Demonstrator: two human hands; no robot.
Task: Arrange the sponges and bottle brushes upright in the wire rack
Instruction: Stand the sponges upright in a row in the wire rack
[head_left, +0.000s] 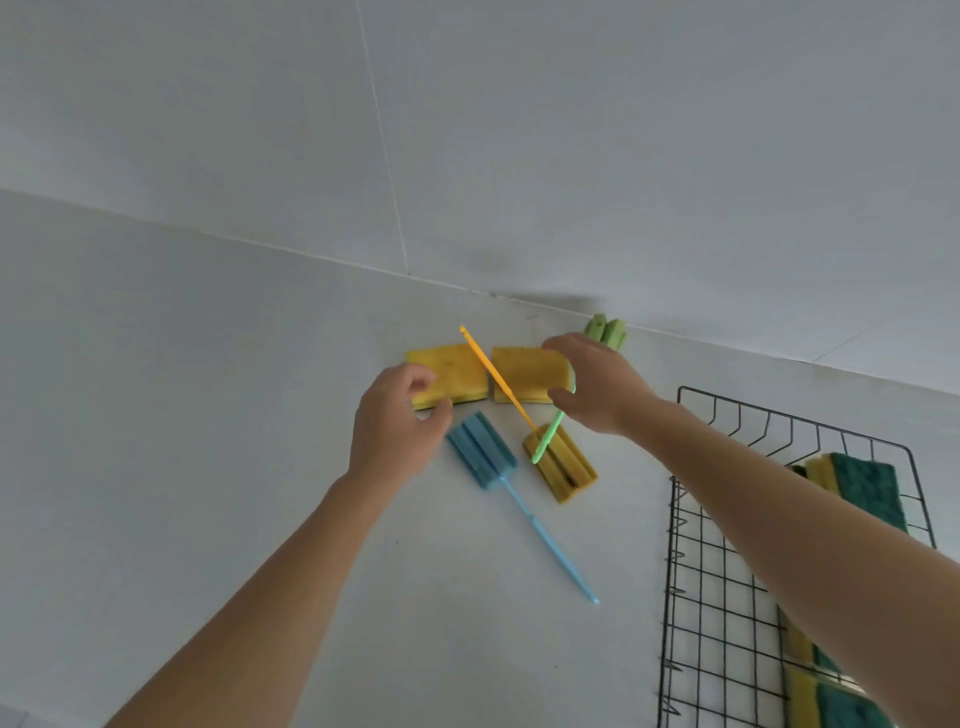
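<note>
Two yellow sponges lie flat side by side near the wall. My left hand (400, 421) pinches the near left corner of the left sponge (457, 371). My right hand (597, 384) clasps the right end of the right sponge (522, 374), thumb on its near edge. An orange bottle brush (563, 465) lies with its thin handle across the gap between the sponges. A green bottle brush (605, 332) runs under my right hand, its handle tip resting on the orange brush's head. A blue bottle brush (480, 449) lies flat in front. The black wire rack (727, 571) stands at the right.
Inside the rack, a yellow-and-green sponge (862, 488) leans at the far end and another (821, 696) sits at the near end, partly hidden by my right forearm. A white wall rises right behind the sponges. The white counter stretches to the left.
</note>
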